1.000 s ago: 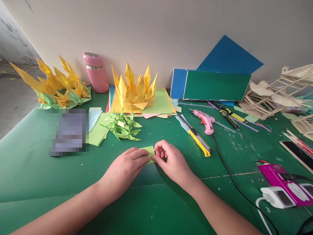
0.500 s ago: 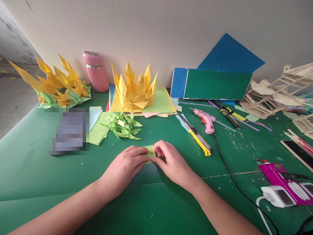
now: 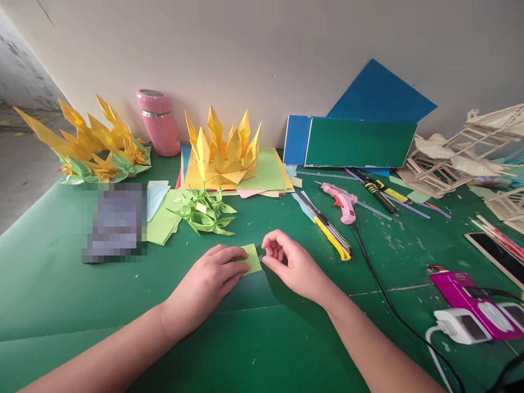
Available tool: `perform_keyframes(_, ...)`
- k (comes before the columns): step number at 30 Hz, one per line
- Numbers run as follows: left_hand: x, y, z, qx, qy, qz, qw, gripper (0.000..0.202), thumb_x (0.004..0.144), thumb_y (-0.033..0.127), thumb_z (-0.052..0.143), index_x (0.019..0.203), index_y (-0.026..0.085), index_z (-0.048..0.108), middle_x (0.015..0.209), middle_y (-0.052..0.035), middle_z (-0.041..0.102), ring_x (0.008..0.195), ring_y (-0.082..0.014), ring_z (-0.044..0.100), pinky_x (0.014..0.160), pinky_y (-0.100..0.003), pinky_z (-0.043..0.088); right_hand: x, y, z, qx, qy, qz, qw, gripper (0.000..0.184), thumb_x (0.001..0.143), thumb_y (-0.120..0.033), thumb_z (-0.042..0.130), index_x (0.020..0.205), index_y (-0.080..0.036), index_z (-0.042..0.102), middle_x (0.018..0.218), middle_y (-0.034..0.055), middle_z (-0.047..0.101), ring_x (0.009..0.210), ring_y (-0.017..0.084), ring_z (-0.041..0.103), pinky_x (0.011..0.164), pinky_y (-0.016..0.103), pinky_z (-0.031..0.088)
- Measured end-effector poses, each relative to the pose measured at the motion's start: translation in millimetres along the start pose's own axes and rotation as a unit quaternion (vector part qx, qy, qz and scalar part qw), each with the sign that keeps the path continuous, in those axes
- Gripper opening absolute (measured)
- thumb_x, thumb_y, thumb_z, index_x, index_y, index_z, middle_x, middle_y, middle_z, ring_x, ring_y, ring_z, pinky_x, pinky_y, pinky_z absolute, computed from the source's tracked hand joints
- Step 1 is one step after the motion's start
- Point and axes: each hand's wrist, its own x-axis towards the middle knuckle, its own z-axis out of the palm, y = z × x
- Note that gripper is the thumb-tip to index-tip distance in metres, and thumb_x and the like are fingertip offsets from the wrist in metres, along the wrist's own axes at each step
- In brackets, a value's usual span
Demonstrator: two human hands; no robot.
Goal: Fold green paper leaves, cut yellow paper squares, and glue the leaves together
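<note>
A small folded light green paper [image 3: 252,258] lies on the green table cover [image 3: 262,338] in front of me. My left hand [image 3: 207,284] rests on the paper's left edge, its fingers and thumb closed on it and pressing it down. My right hand [image 3: 291,266] hovers just right of the paper with a small gap between them. Its fingers are curled in and I see nothing in them.
Green folded paper pieces [image 3: 204,212] and a yellow paper crown [image 3: 223,150] on coloured sheets lie beyond. A yellow utility knife [image 3: 329,229], pink glue gun [image 3: 341,201] and its black cord [image 3: 380,278] are to the right. A pink bottle [image 3: 158,121] stands at the back. A power strip [image 3: 470,322] is at the right edge.
My right hand has let go of the paper and drawn back a little to the right. The paper now lies flatter and more of it shows. My left hand stays on it.
</note>
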Motion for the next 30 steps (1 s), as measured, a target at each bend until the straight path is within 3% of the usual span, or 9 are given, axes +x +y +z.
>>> perform_keyframes(3, -0.7, 0.3, 1.5, 0.006, 0.005, 0.001, 1.000, 0.027, 0.094, 0.022, 0.043, 0.095, 0.020, 0.070, 0.101, -0.0065, 0.068, 0.088, -0.0177, 0.062, 0.079, -0.030, 0.053, 0.6, 0.8, 4.5, -0.027, 0.033, -0.014, 0.999, 0.015, 0.079, -0.018, 0.061, 0.087, -0.022, 0.049, 0.078, -0.0024, 0.050, 0.069, 0.013, 0.048, 0.064, 0.026, 0.043)
perform_keyframes(6, -1.0, 1.4, 2.6, 0.006, 0.002, -0.007, 1.000, 0.026, 0.094, 0.025, 0.043, 0.095, 0.021, 0.069, 0.099, -0.0063, 0.067, 0.087, -0.0173, 0.063, 0.078, -0.030, 0.053, -0.8, -0.4, 6.8, -0.101, 0.022, -0.049, 0.993, 0.021, 0.076, -0.016, 0.066, 0.092, -0.023, 0.054, 0.087, 0.0003, 0.056, 0.079, 0.016, 0.051, 0.070, 0.028, 0.044)
perform_keyframes(14, -0.7, 3.5, 0.6, -0.015, -0.006, -0.048, 0.999, 0.026, 0.093, 0.022, 0.045, 0.077, 0.019, 0.066, 0.096, -0.0064, 0.063, 0.083, -0.0168, 0.064, 0.077, -0.029, 0.053, -2.1, -2.3, 2.6, -0.123, 0.001, -0.054, 0.991, 0.029, 0.078, -0.005, 0.057, 0.100, -0.024, 0.055, 0.090, 0.0009, 0.058, 0.081, 0.016, 0.053, 0.068, 0.028, 0.046)
perform_keyframes(20, 0.4, 2.6, 1.0, -0.043, -0.003, -0.080, 0.996, 0.017, 0.089, 0.024, 0.050, 0.079, 0.019, 0.063, 0.094, -0.0054, 0.062, 0.081, -0.0167, 0.064, 0.075, -0.029, 0.053, -3.6, -0.2, 13.6, -0.165, 0.061, -0.069, 0.982, 0.029, 0.076, -0.014, 0.064, 0.101, -0.022, 0.053, 0.087, 0.0020, 0.057, 0.081, 0.018, 0.053, 0.073, 0.032, 0.047)
perform_keyframes(30, 3.6, 0.0, 0.7, -0.098, -0.010, -0.108, 0.989, 0.009, 0.084, 0.025, 0.057, 0.078, 0.019, 0.059, 0.095, -0.0042, 0.059, 0.078, -0.0155, 0.062, 0.071, -0.028, 0.053, -6.3, -5.0, 22.4, -0.205, 0.068, -0.074, 0.974, 0.034, 0.076, -0.017, 0.065, 0.106, -0.022, 0.051, 0.088, 0.0030, 0.056, 0.087, 0.022, 0.054, 0.078, 0.036, 0.046)
